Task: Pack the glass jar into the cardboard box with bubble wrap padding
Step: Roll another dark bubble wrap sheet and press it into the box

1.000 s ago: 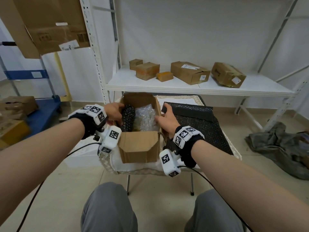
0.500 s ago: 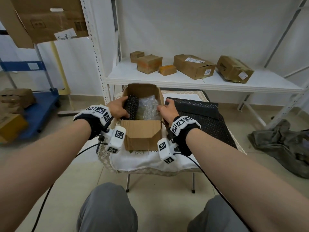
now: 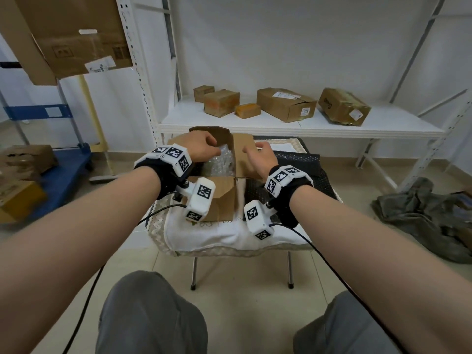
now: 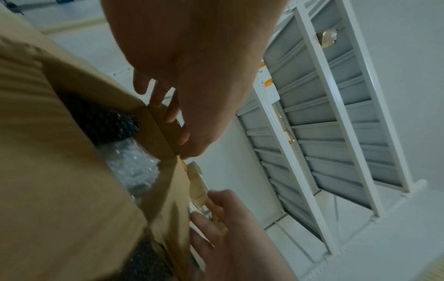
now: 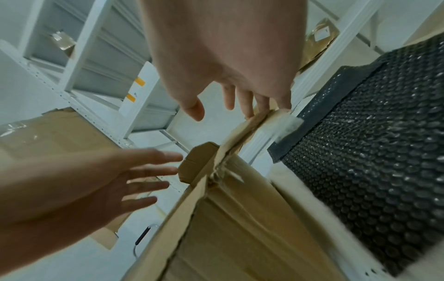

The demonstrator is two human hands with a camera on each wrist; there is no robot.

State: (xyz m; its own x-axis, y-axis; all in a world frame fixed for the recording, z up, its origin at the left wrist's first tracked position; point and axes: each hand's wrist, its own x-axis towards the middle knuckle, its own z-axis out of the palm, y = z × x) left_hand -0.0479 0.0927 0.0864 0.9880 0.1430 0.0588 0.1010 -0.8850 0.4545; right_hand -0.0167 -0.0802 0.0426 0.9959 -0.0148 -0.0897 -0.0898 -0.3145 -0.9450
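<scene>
A: Touching the far flap (image 4: 165, 131), my left hand (image 3: 201, 146) reaches over the box (image 3: 222, 195), fingers (image 4: 173, 114) nearly straight along the flap's edge, gripping nothing.

B: And the right hand (image 3: 260, 159)?

A: Spread loosely; its fingertips (image 5: 250, 110) meet the top edge of the raised right flap (image 3: 244, 154), thumb apart.

B: The jar?

A: I cannot make it out; clear wrap (image 3: 222, 162) and a dark roll (image 4: 100, 121) fill the box. A black sheet (image 3: 301, 172) lies just right of it, on the table (image 3: 204, 233).

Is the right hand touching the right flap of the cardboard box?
Touching. The right wrist view shows the right hand's fingertips resting on the edge of the cardboard box's right flap.
</scene>
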